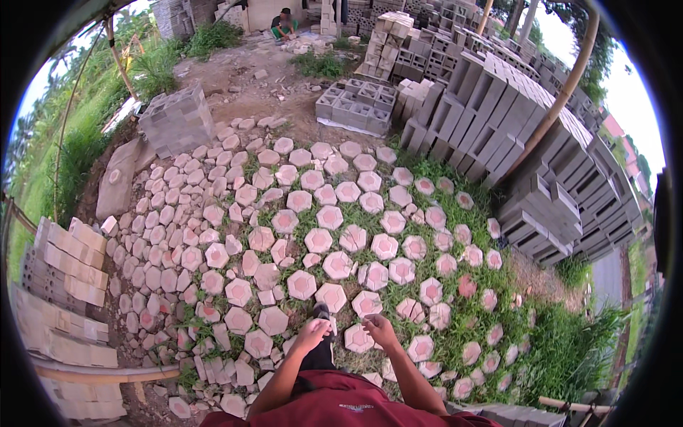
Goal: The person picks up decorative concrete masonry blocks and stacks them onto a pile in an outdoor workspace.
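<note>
My left hand is in front of my body, its fingers curled in. A small pale sliver shows by its fingertips, too small to name. My right hand is a little to the right, with bent fingers drawn together; anything in them is too small or hidden to make out. The two hands are apart, above a ground of hexagonal paving stones with pinkish centres. My dark shoe shows just beyond the left hand, on the paving.
Grey concrete blocks are stacked high on the right, with a lower stack of hollow blocks ahead. More blocks stand at the far left, pale ones nearer. A bamboo pole leans at right. A person crouches far off.
</note>
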A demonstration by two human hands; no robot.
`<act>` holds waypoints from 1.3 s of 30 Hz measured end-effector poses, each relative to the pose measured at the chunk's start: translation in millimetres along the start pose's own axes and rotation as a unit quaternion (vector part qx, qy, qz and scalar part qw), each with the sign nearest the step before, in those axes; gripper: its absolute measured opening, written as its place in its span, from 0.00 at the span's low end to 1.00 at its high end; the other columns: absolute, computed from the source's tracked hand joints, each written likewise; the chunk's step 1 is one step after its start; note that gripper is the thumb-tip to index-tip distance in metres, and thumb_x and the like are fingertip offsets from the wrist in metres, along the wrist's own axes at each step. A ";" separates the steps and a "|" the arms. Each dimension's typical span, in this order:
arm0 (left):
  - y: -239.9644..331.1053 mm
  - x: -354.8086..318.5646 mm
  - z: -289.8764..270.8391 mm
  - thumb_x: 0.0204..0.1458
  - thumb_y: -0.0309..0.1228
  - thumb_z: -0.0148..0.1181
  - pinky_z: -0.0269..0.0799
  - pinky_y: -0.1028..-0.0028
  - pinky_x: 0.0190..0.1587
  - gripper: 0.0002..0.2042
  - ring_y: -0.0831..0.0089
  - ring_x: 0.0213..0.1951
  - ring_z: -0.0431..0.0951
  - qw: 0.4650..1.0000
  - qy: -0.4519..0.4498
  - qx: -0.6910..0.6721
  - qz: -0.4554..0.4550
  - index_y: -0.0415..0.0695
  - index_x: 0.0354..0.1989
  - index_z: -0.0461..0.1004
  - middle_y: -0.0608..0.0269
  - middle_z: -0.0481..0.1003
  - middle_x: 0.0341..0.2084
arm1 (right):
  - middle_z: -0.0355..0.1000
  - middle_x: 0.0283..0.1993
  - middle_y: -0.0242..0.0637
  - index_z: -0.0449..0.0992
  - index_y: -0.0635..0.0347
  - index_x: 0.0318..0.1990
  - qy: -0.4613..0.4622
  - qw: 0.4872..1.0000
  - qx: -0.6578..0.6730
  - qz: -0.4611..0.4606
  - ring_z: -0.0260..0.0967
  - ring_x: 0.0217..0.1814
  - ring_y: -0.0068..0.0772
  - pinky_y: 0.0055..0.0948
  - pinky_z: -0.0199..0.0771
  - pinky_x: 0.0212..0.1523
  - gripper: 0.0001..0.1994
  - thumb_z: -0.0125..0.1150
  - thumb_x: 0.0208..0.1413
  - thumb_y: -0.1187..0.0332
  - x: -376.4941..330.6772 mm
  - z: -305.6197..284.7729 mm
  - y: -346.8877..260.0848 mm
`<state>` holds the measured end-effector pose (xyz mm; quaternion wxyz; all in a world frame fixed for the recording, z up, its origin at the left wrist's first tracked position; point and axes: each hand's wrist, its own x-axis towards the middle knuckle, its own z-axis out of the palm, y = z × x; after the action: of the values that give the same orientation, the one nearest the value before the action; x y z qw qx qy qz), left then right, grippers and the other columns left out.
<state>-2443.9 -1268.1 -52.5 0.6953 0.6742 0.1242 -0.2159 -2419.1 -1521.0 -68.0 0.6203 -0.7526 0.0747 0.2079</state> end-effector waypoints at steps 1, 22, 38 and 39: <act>9.1 14.9 -15.3 0.56 0.40 0.52 0.72 0.75 0.36 0.16 0.76 0.34 0.76 0.998 -0.013 0.058 0.031 0.38 0.40 0.72 0.64 0.77 0.31 | 0.73 0.36 0.36 0.70 0.67 0.45 -0.011 1.000 -0.004 -0.024 0.71 0.35 0.24 0.24 0.72 0.33 0.15 0.55 0.57 0.64 26.1 1.8 -8.2; 295.7 483.5 -111.9 0.55 0.38 0.54 0.70 0.75 0.34 0.15 0.78 0.30 0.75 0.965 0.083 0.197 0.152 0.37 0.38 0.73 0.60 0.76 0.26 | 0.68 0.24 0.28 0.72 0.67 0.38 0.042 0.995 -0.009 -0.094 0.63 0.26 0.17 0.20 0.64 0.26 0.12 0.55 0.57 0.64 493.3 -75.4 -224.6; 520.4 876.1 -119.7 0.58 0.37 0.50 0.70 0.78 0.36 0.15 0.77 0.34 0.75 0.979 0.163 -0.002 0.122 0.35 0.41 0.70 0.61 0.77 0.32 | 0.73 0.28 0.46 0.74 0.66 0.40 0.010 0.954 -0.253 -0.162 0.73 0.32 0.40 0.34 0.72 0.35 0.17 0.58 0.52 0.60 945.1 -260.5 -419.2; 531.3 891.6 -121.4 0.58 0.37 0.50 0.70 0.78 0.36 0.15 0.77 0.34 0.75 0.979 0.168 -0.002 0.117 0.35 0.41 0.70 0.61 0.77 0.32 | 0.73 0.29 0.46 0.74 0.65 0.40 -0.004 0.950 -0.268 -0.160 0.74 0.33 0.41 0.34 0.72 0.35 0.16 0.58 0.52 0.60 966.1 -263.2 -435.2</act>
<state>-1400.0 -1267.5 -3.6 0.6861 0.7096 0.1596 -0.0167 -1328.1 -1539.0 -29.1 0.4207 -0.8926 -0.1077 0.1210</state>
